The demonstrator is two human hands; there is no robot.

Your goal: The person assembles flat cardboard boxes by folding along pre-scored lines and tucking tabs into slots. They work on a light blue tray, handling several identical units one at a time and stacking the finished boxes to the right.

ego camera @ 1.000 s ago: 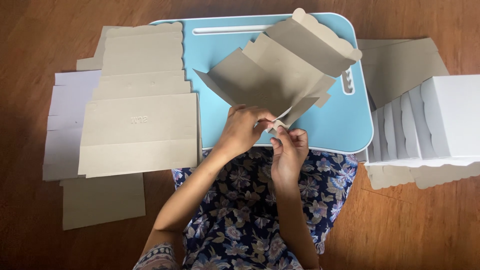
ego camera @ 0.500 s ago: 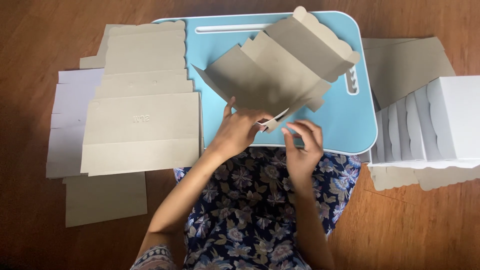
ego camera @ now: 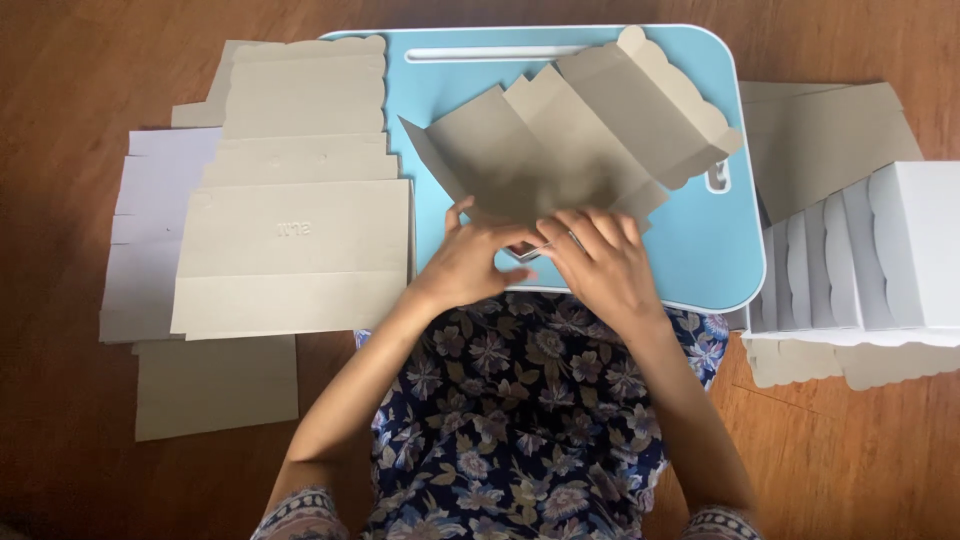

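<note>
A grey cardboard box blank (ego camera: 570, 130), creased into panels with a scalloped flap at its far right end, lies on a light blue lap tray (ego camera: 700, 250). My left hand (ego camera: 465, 265) presses on the blank's near edge with thumb and fingers spread. My right hand (ego camera: 600, 265) lies palm down right beside it, its fingers curled over the same near edge and a small folded flap. The two hands touch each other at the middle of that edge.
A stack of flat grey and white blanks (ego camera: 290, 230) lies on the wooden floor at left. At right stands a row of folded white boxes (ego camera: 860, 250) with more flat blanks (ego camera: 830, 130) behind. My floral-clothed lap (ego camera: 520, 420) is below the tray.
My hands have come together and flattened onto the blank's near edge, the right hand turning palm down. The blank has settled lower on the tray.
</note>
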